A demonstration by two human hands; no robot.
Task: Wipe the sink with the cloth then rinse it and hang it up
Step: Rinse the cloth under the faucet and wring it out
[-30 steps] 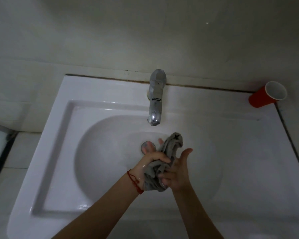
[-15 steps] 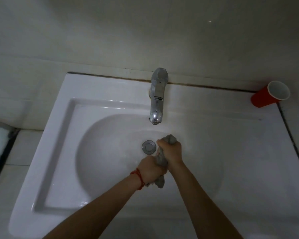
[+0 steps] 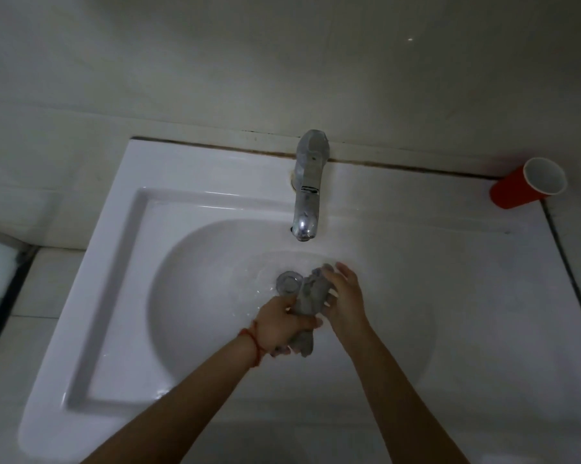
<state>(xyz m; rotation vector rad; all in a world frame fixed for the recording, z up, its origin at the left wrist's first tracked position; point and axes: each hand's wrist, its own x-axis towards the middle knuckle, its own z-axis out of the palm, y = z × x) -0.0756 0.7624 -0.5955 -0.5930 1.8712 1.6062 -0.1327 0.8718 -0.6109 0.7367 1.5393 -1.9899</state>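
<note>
A wet grey cloth (image 3: 311,298) is bunched into a twisted roll over the white sink (image 3: 121,262), just right of the metal drain (image 3: 287,281). My left hand (image 3: 280,324), with a red string at the wrist, is closed around the cloth's lower end. My right hand (image 3: 344,298) presses against the cloth's upper part from the right, fingers partly spread. The chrome tap (image 3: 307,185) stands behind the basin; water ripples around the drain.
A red cup (image 3: 527,184) with a white inside lies tilted at the sink's back right corner against the wall. A dark seam runs along the wall behind the sink. Pale tiles and a dark-edged panel lie to the left.
My hands went from rubbing the loose cloth to twisting it tight half a second ago. Now my right hand has loosened, its fingers spread, and the cloth shows more.
</note>
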